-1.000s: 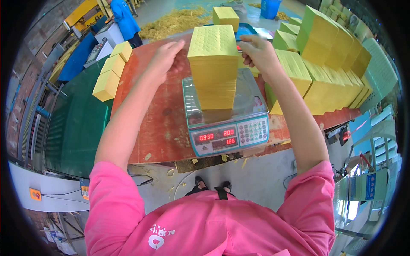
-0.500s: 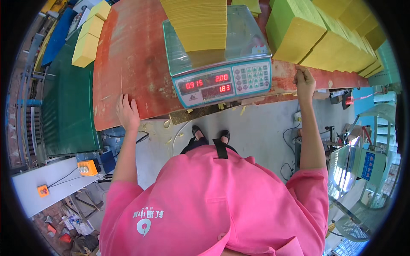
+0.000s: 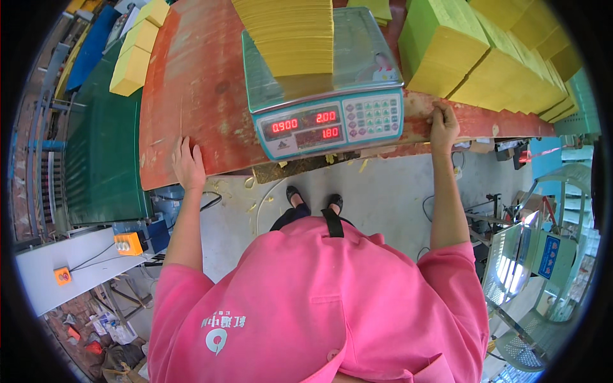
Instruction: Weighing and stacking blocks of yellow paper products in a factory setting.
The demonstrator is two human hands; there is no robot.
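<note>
A teal and silver weighing scale [image 3: 306, 94] with a lit red display and a keypad stands on the red worn tabletop [image 3: 191, 96]. On its pan rests a tall stack of yellow paper sheets [image 3: 290, 38]. My left hand [image 3: 188, 165] lies at the table's near edge, left of the scale, fingers stretched out and holding nothing. To the right of the scale, my right hand [image 3: 444, 127] is over the table edge with its fingers curled into a pinch. Whatever is between those fingertips, if anything, is too small to make out.
Big yellow paper blocks [image 3: 447, 57] line the table's right side. Smaller yellow blocks [image 3: 131, 67] stand at the far left beside a green surface [image 3: 102, 153]. A pale green metal chair [image 3: 530, 268] is at the right; yellow scraps litter the floor.
My right hand has moved left, nearer the scale, its fingers still curled. The scale's display reading has dropped slightly. My left hand remains at the table edge.
</note>
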